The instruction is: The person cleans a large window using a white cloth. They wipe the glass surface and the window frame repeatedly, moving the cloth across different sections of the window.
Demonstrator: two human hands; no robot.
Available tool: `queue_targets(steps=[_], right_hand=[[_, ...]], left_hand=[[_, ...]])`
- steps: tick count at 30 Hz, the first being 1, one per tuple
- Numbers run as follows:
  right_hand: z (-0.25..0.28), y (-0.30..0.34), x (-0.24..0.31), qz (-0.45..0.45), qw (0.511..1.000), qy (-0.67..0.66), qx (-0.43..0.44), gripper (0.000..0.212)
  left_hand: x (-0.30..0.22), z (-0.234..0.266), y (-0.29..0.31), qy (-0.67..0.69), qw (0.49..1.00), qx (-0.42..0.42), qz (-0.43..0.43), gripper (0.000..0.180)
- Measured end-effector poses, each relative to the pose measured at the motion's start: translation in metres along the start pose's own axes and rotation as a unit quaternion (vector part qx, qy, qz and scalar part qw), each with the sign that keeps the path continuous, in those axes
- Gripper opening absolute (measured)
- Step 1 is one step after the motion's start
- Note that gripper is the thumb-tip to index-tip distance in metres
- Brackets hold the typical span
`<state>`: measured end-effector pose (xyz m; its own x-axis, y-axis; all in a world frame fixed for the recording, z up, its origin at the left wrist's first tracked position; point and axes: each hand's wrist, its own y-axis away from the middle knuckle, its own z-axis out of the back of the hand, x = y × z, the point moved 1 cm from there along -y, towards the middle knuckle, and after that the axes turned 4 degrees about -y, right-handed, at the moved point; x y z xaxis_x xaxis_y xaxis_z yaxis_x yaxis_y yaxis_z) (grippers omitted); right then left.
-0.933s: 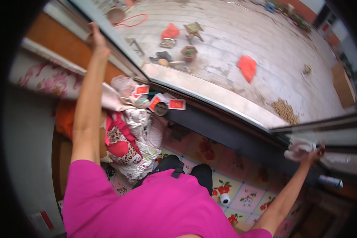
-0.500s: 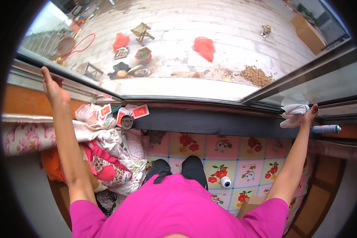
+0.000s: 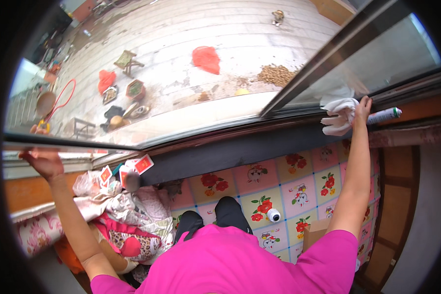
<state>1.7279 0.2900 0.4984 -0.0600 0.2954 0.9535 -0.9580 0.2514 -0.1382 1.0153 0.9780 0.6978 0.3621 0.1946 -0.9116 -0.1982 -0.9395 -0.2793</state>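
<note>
My left hand is at the lower edge of the left window sash, its fingers bent round the frame, and part of it shows through or in the glass. At the right, my right hand is closed on a white cloth with finger-like lobes, resembling a glove. That cloth is by the lower frame of the right window pane, which mirrors it faintly. A white spray can with a green end lies just beyond my right hand.
A dark sill runs between my hands. Red-and-white cards, a blurred round tin and heaped clothes are at the left. My knees are on a flowered sheet with a thread spool. A paved yard lies outside.
My view has turned, shifting the yard leftward. My left hand has gone from stretched fingers at the sash to bent fingers round its edge. The cloth stays in my right hand.
</note>
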Motion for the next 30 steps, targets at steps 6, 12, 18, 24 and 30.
queue_targets(steps=[6,12,18,24,30], right_hand=[[0.001,0.011,0.019,0.027,0.999,-0.006,-0.017,0.068],[0.012,-0.014,0.026,0.003,1.000,0.020,0.017,0.061],[0.035,-0.071,0.010,-0.136,0.986,-0.073,0.056,0.069],[0.022,-0.025,-0.043,-0.172,0.940,-0.293,-0.015,0.056],[0.009,0.156,-0.093,-0.318,0.868,-0.382,0.022,0.069]], left_hand=[[-0.003,-0.012,-0.023,0.164,0.931,0.302,0.126,0.104],[-0.016,-0.062,0.011,0.154,0.927,0.318,0.126,0.094],[-0.018,-0.134,0.046,0.185,0.914,0.326,0.153,0.112],[0.014,-0.240,0.106,0.102,0.957,0.268,0.054,0.143],[0.053,-0.291,0.119,0.416,0.792,0.430,0.120,0.147]])
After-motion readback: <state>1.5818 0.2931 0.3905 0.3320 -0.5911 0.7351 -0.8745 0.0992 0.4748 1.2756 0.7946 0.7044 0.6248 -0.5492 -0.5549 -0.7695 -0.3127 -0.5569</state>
